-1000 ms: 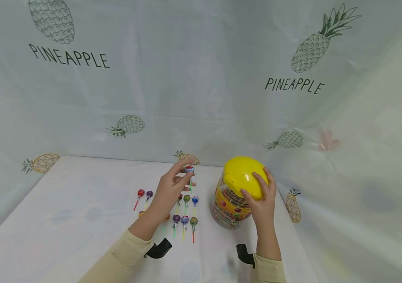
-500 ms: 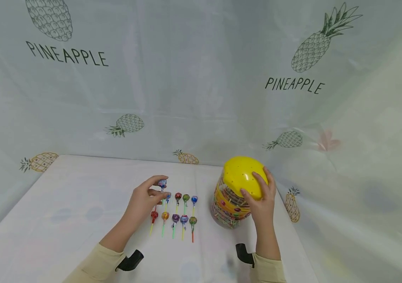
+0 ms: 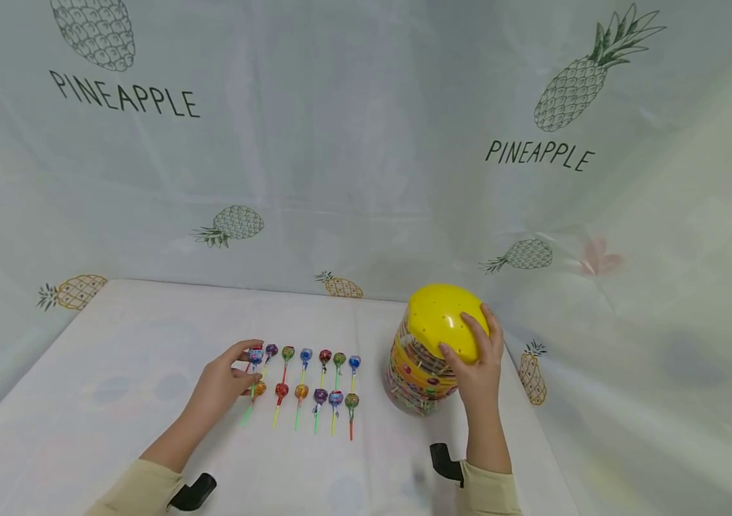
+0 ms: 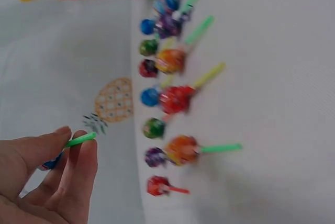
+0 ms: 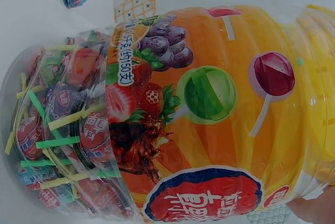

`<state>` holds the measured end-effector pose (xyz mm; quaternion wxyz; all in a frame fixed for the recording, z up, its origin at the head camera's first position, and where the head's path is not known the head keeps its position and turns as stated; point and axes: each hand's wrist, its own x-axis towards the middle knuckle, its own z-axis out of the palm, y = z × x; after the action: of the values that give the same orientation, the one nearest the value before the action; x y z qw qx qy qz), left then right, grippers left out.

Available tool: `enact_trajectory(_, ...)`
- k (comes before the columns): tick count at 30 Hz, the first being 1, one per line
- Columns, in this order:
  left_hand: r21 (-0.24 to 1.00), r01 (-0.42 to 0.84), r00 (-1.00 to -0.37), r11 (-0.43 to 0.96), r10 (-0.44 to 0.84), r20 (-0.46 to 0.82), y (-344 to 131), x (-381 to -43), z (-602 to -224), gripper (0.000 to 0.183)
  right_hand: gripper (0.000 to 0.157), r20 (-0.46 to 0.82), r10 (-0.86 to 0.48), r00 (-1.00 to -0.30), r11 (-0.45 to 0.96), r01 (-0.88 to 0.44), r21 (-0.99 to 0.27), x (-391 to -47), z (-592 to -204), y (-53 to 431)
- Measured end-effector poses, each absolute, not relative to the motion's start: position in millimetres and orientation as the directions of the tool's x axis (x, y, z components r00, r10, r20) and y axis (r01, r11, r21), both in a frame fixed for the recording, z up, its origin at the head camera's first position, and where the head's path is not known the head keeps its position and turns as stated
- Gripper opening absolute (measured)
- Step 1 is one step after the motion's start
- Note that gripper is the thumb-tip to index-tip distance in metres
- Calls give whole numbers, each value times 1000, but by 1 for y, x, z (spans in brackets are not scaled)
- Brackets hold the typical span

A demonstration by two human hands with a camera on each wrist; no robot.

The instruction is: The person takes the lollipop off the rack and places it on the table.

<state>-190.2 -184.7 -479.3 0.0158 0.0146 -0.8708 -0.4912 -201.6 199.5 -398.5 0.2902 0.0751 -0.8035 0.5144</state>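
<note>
My left hand [image 3: 216,390] pinches a blue-wrapped lollipop [image 3: 256,354] with a green stick, held at the left end of two rows of lollipops. In the left wrist view, the held lollipop's green stick [image 4: 81,140] pokes out past the fingertips, and its head is partly hidden by the hand. My right hand [image 3: 480,373] grips the yellow lid [image 3: 438,315] of a large clear lollipop jar [image 3: 416,383], thumb on the near side and fingers spread over the dome. Packed lollipops show through the jar's bottom in the right wrist view, below an orange fruit label [image 5: 209,98].
A back row of lollipops [image 3: 306,355] and a front row [image 3: 301,392] lie on the white table [image 3: 147,358], left of the jar. Behind the table hangs a pale curtain [image 3: 353,179] printed with pineapples. A black wrist mount [image 3: 193,492] sits at the left cuff.
My left hand has moved left and down with the blue-wrapped lollipop, from above the rows' middle to their left end. The right hand stays on the jar's lid.
</note>
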Motion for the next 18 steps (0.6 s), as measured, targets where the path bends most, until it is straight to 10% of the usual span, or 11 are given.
enact_trajectory(18,746,-177,-981,642,-50,-189,-224,-199,-538,56,53,521,198,-831,450,-395,-801,-224,-429,218)
